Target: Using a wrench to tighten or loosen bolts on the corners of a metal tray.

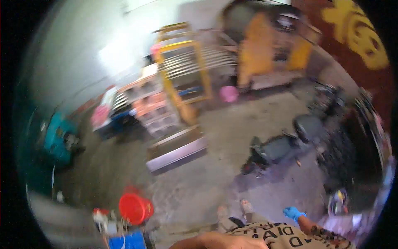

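My right hand (293, 213), in a blue glove, is out at my right side near the lower edge, above the grey floor, with loosely spread fingers and nothing visible in them. A bare arm, apparently my left hand (224, 242), crosses the bottom edge in front of my patterned clothing; its fingers are cut off or too blurred to make out. My feet show on the floor below me. A red bucket (134, 209) stands at lower left, beside a blue box (124, 240) and some small clutter.
A dark scooter (277, 147) stands at right. Ahead are a long metal trough (176, 153), stacked crates (151, 108), a yellow frame (182, 43), a pink bucket (229, 94) and an orange-yellow machine (257, 50) along the wall. A teal machine (58, 137) sits far left.
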`<state>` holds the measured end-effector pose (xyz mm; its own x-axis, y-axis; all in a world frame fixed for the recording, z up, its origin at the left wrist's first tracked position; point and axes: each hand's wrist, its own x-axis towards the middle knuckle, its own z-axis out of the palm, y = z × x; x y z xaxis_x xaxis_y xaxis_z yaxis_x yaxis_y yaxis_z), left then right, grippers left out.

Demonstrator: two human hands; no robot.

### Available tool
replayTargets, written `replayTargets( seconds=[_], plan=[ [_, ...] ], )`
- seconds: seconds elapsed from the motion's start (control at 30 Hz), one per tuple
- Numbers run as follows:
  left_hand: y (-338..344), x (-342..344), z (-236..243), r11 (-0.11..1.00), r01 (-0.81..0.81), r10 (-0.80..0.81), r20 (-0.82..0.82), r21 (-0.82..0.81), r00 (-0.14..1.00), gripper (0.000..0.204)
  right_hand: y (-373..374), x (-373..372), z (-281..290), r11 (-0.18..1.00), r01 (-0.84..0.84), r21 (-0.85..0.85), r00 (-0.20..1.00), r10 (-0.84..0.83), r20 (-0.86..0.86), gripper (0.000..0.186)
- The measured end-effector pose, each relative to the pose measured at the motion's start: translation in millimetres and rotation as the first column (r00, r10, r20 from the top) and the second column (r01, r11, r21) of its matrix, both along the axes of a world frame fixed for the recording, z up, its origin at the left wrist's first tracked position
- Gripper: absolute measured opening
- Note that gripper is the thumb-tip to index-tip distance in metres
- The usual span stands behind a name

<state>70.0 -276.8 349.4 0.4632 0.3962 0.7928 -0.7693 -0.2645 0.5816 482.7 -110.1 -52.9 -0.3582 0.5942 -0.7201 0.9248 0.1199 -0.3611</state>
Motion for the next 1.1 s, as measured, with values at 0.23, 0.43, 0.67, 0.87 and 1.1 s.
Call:
replayTargets(
  seconds=[0.23,0.43,0.67,0.87,1.1],
  plan=[
    [42,-6,-7,0.974,-0.140,0.190,-0.310,0.176,0.932,0.021,-57,22,80,0.957,0.287,-0.041,0.953,-0.281,0.114,0.039],
    [82,53,-6,0.969,0.022,0.074,-0.375,0.246,0.924,0.024,-97,91,60,0.936,0.353,0.010,0.935,-0.353,0.043,0.039],
    [143,195,-5,0.971,0.206,-0.136,-0.427,0.123,0.894,0.032,-114,199,-4,0.862,0.507,0.012,0.861,-0.507,0.017,0.037],
    [218,324,5,0.878,0.465,-0.401,-0.357,0.113,0.844,0.034,-110,304,17,0.721,0.686,0.101,0.724,-0.690,0.013,0.041],
    [287,421,-1,0.893,0.449,-0.338,-0.615,0.028,0.712,0.020,-107,373,22,0.518,0.827,0.221,0.532,-0.847,-0.005,0.032]
  ],
)
